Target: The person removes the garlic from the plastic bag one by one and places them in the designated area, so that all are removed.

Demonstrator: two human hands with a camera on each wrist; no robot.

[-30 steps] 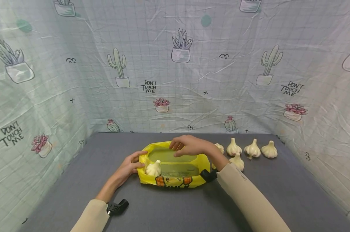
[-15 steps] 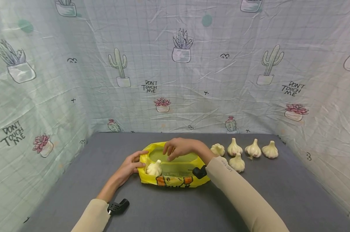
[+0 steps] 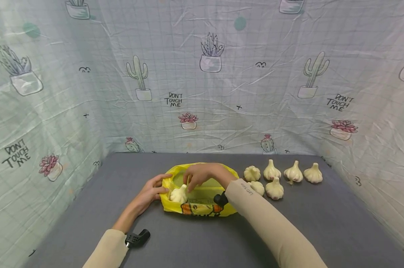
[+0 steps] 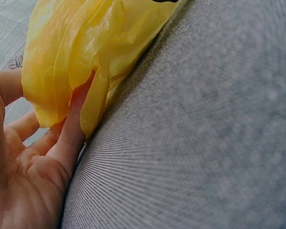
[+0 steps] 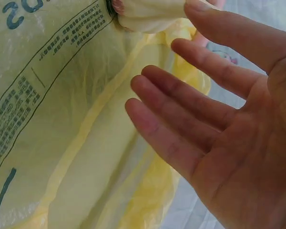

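A yellow plastic bag [image 3: 202, 213] with an orange and black print stands open-mouthed on the table. My left hand [image 3: 146, 193] grips its left side; in the left wrist view the fingers [image 4: 72, 117] go round the folded yellow film. One whitish garlic bulb [image 3: 178, 195] sits inside at the bag's left end, stem up. Over the mouth, my right hand [image 3: 199, 174] reaches toward that bulb, fingertips at its stem. In the right wrist view the thumb tip overlaps the stem of the garlic bulb [image 5: 148, 14], while the other fingers [image 5: 169, 136] are extended and spread.
Several more garlic bulbs [image 3: 274, 189] stand in two rough rows right of the bag, partly behind the right forearm. The grey table [image 3: 175, 242] meets a patterned curtain [image 3: 222, 123] at the back and sides.
My right hand has moved left across the bag's mouth and down to the garlic bulb inside. The left hand stays on the bag's side. The right forearm now uncovers more bulbs on the table.
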